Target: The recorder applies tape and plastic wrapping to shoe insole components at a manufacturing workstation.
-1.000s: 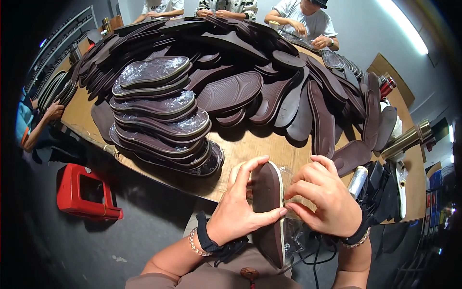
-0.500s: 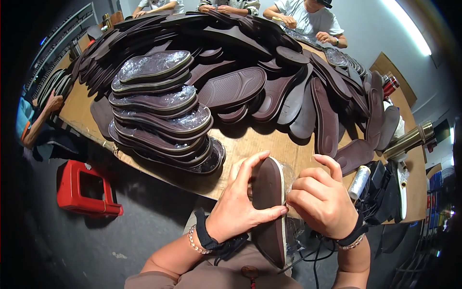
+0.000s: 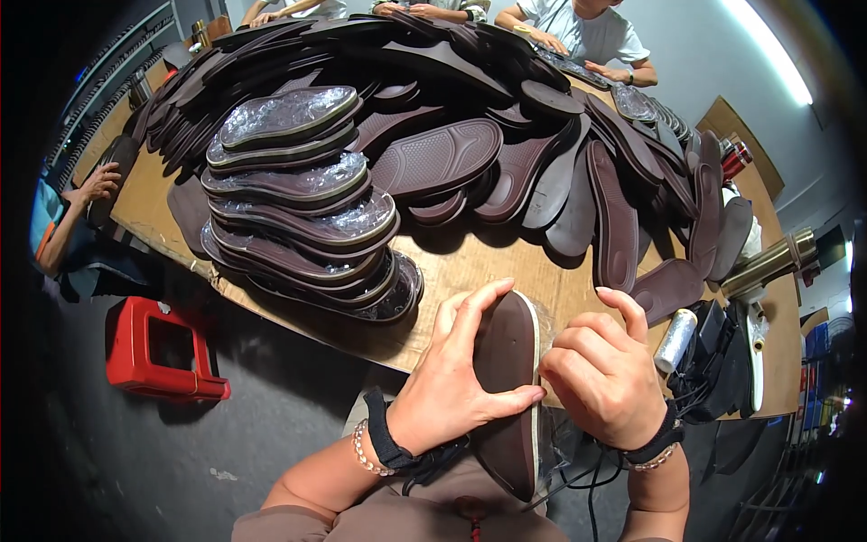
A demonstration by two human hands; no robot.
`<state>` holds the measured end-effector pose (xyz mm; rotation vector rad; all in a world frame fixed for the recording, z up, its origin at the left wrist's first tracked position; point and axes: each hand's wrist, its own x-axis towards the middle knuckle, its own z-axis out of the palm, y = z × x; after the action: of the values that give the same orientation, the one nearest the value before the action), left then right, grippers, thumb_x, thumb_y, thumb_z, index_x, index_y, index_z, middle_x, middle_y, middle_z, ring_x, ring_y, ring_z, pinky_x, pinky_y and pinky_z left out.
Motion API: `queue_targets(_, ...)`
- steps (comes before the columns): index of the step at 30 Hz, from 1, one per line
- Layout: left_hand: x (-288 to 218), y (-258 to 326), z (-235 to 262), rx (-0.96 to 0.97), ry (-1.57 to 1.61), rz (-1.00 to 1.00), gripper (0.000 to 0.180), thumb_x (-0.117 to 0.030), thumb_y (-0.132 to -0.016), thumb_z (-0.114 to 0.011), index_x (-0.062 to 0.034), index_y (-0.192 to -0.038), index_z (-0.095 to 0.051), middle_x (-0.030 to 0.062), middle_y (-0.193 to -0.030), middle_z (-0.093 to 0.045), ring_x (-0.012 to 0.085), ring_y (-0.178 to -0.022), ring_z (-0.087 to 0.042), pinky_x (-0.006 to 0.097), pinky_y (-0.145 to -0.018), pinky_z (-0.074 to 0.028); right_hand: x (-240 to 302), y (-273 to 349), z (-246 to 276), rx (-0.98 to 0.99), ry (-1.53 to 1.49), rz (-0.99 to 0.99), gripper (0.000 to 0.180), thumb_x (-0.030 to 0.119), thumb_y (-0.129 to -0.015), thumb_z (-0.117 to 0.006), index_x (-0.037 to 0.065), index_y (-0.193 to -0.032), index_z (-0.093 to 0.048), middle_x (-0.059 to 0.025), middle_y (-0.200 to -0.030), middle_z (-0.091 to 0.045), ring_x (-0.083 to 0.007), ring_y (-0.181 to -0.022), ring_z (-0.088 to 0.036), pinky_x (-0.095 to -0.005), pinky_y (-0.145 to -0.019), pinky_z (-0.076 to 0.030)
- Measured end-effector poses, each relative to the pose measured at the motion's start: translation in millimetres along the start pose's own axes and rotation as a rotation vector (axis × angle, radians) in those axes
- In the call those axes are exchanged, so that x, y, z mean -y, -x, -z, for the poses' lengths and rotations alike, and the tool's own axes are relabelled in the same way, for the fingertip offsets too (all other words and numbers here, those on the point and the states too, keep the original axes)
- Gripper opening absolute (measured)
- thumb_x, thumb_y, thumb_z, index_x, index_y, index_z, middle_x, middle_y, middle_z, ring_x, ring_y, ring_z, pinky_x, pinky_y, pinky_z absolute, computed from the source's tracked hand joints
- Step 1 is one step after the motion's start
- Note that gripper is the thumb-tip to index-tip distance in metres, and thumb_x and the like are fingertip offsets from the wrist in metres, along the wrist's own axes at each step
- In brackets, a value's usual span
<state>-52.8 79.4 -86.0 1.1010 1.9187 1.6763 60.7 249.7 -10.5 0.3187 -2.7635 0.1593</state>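
Observation:
My left hand point(image 3: 442, 384) is wrapped round a dark brown shoe sole point(image 3: 504, 348) with a cream-coloured edge, its thumb pressing on the right side. The sole stands on edge above my lap, long side toward me. Clear plastic film point(image 3: 558, 441) hangs along its right edge. Close by that edge, my right hand point(image 3: 607, 384) has its fingers curled in a pinch at the film; the fingertips are partly hidden. To the left rises a stack of film-wrapped soles point(image 3: 289, 117). Beyond my hands lies a big heap of unwrapped brown soles point(image 3: 438, 158).
The wooden table point(image 3: 461, 262) carries a film roll point(image 3: 675, 341), a black cable bundle point(image 3: 709, 361) and a metal cylinder point(image 3: 772, 262) on the right. A red stool point(image 3: 153, 352) stands on the floor at left. Co-workers sit at the far side; another person's hand point(image 3: 95, 185) shows at left.
The sole in my left hand has tilted slightly, showing more of its face. My right hand has shifted a little right. Co-workers' hands at the left and far right have moved.

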Motion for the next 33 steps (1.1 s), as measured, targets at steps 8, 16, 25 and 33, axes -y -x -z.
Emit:
queue_targets(8,-1,1,-1,0.002,0.008,0.003,0.105,-0.025,-0.072,-0.094,-0.0078,-0.158,-0.036,0.0217,-0.136,-0.047,0.0369,-0.130,-0.049,0.045,-0.112,-0.045,3,-5,1,0.021,-0.001,-0.032,0.014,0.014,-0.077,-0.074,0.011,-0.087,-0.064,-0.0018,-0.084,-0.058,-0.0207,-0.093,-0.065,-0.0526,-0.112,-0.040)
queue_targets(16,-3,1,-5,-0.011,0.020,0.014,0.091,-0.019,-0.074,-0.086,-0.0032,-0.150,-0.038,0.0227,-0.135,-0.047,0.0386,-0.130,-0.049,0.045,-0.111,-0.045,1,-26,19,0.127,-0.103,-0.144,0.026,0.010,-0.081,-0.079,0.007,-0.100,-0.062,-0.0089,-0.088,-0.060,-0.0317,-0.095,-0.063,-0.0508,-0.107,-0.042)
queue_targets(25,3,-2,1,-0.070,0.340,0.258,0.076,-0.006,-0.083,-0.079,-0.0076,-0.144,-0.034,0.0146,-0.133,-0.049,0.0209,-0.108,-0.067,0.034,-0.087,-0.059,2,-9,16,-0.141,-0.159,-0.224,0.034,0.013,-0.082,-0.083,0.005,-0.112,-0.068,-0.0062,-0.085,-0.063,-0.0270,-0.084,-0.064,-0.0474,-0.106,-0.043)
queue_targets(33,21,-2,-9,-0.354,0.694,-0.083,0.079,-0.015,-0.089,-0.080,-0.0105,-0.145,-0.023,0.0167,-0.139,-0.049,0.0288,-0.127,-0.062,0.043,-0.107,-0.052,-6,61,37,-0.402,-0.105,-0.428,0.032,0.009,-0.078,-0.086,0.003,-0.105,-0.070,-0.0071,-0.088,-0.069,-0.0251,-0.087,-0.069,-0.0506,-0.108,-0.047)
